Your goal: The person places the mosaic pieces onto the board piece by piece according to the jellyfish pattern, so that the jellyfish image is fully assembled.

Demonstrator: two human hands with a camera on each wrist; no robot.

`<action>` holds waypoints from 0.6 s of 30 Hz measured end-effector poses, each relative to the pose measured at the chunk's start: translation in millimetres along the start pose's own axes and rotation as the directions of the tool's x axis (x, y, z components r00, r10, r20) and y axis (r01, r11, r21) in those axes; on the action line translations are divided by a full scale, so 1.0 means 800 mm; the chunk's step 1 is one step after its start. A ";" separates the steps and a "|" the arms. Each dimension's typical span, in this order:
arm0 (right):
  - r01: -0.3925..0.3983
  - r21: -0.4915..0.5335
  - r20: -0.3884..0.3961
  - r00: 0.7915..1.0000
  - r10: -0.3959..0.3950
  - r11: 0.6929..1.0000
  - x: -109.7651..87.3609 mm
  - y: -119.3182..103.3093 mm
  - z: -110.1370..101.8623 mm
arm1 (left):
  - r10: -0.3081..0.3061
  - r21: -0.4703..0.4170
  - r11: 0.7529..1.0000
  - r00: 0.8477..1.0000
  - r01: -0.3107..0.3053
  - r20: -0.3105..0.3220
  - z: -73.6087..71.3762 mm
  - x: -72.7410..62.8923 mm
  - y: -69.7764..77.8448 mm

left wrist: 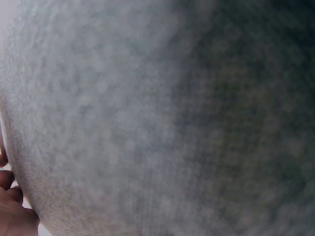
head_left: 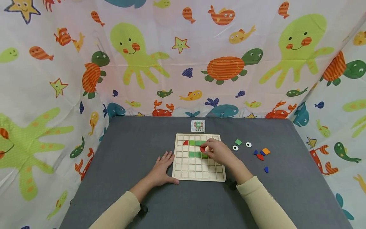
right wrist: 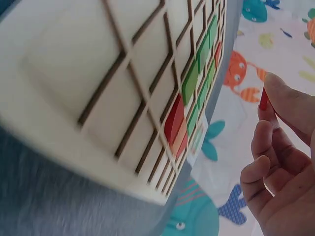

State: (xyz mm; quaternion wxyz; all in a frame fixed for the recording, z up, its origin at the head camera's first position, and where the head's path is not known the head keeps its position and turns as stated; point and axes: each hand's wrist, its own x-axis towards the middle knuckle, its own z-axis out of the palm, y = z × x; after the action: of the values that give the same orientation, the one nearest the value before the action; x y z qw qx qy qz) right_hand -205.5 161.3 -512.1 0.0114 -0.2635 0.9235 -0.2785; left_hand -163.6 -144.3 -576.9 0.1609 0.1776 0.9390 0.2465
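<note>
Head view: your right hand (head_left: 220, 152) pinches a red piece (head_left: 202, 149) between thumb and index finger, above the wooden grid board (head_left: 185, 173). Right wrist view shows the piece apart from the cells, so not seated yet. Your left hand (head_left: 161, 168) holds nothing: fingers spread at the board's left edge, thumb by the near corner, left of the pinch.

Done: two rows started. Beyond the pinch sit a seated red half (head_left: 186, 143) and green tiles (head_left: 192, 142); just nearer you, a second green run (head_left: 195, 154). Right wrist view adds end reds (right wrist: 174, 120) on the right side (your hand hides that bit from the head camera).

Remaining: I'd call it partway. Loose, right of the grip: green square (head_left: 238, 142), two white rings (head_left: 248, 144), blue pieces (head_left: 266, 170), orange square (head_left: 266, 150), red wedge (head_left: 260, 157). Beyond the grip, a printed card (head_left: 198, 126) shows a small coloured figure; too small to check your cells against. Left wrist view: mostly blur, no use.
</note>
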 end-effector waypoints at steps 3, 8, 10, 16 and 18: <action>0.007 0.005 0.022 1.000 -0.008 1.000 0.006 -0.009 0.009 | 0.001 0.001 1.000 1.000 -0.001 0.002 0.000 0.001 0.001; 0.001 -0.007 0.045 0.999 -0.001 1.000 0.018 -0.024 0.027 | 0.001 -0.007 1.000 1.000 -0.001 0.008 -0.001 0.001 0.001; -0.009 -0.010 0.053 0.999 0.009 1.000 0.023 -0.028 0.034 | -0.001 -0.010 1.000 1.000 0.001 0.010 -0.001 0.001 0.002; -0.030 -0.011 0.060 0.998 0.031 0.999 0.037 -0.035 0.051 | -0.006 0.008 1.000 1.000 0.006 0.012 -0.001 0.001 0.002; -0.024 -0.012 0.058 0.998 0.025 1.000 0.041 -0.035 0.056 | -0.002 0.006 1.000 1.000 0.002 0.010 -0.001 0.001 0.001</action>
State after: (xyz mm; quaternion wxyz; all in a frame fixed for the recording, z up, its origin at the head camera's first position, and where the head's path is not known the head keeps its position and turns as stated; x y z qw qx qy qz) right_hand -212.5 102.8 -530.9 0.0405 -0.2602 0.9275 -0.2655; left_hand -164.3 -143.6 -576.0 0.1652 0.1781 0.9392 0.2427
